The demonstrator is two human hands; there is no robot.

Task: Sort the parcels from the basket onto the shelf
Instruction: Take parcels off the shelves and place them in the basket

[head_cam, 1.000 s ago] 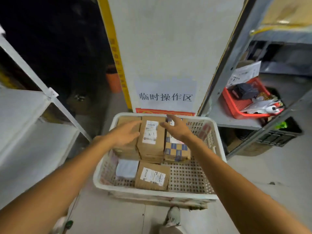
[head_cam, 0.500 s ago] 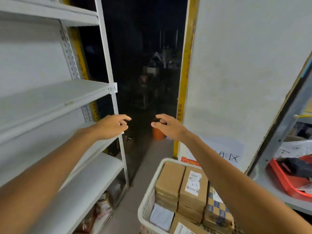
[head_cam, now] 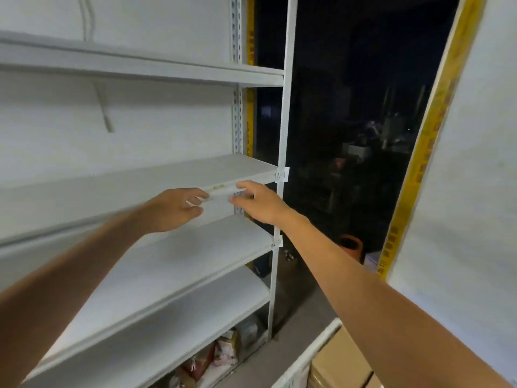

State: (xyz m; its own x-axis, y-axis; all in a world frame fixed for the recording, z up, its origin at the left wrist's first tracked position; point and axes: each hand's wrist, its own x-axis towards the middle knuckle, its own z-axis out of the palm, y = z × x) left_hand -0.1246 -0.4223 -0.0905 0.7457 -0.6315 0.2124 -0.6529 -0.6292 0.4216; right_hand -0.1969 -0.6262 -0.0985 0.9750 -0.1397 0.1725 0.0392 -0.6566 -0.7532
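A white metal shelf [head_cam: 156, 180] with several bare levels fills the left; its post carries a paper label A-1 [head_cam: 281, 175]. My left hand [head_cam: 173, 210] and my right hand [head_cam: 261, 203] reach out side by side at the front edge of the A-1 level. Their fingers are loosely curled and hold nothing. Only a corner of the white basket [head_cam: 313, 357] shows at the bottom right, with brown cardboard parcels [head_cam: 342, 362] inside it.
Bagged parcels [head_cam: 221, 357] lie on the shelf's lowest level. An orange bucket [head_cam: 351, 246] stands on the floor in the dark gap behind my right arm. A white pillar with a yellow edge strip [head_cam: 419, 147] rises on the right.
My view swung up and left from the basket to the shelf. Both hands left the parcels in the basket, holding nothing, and rose to the A-1 shelf edge.
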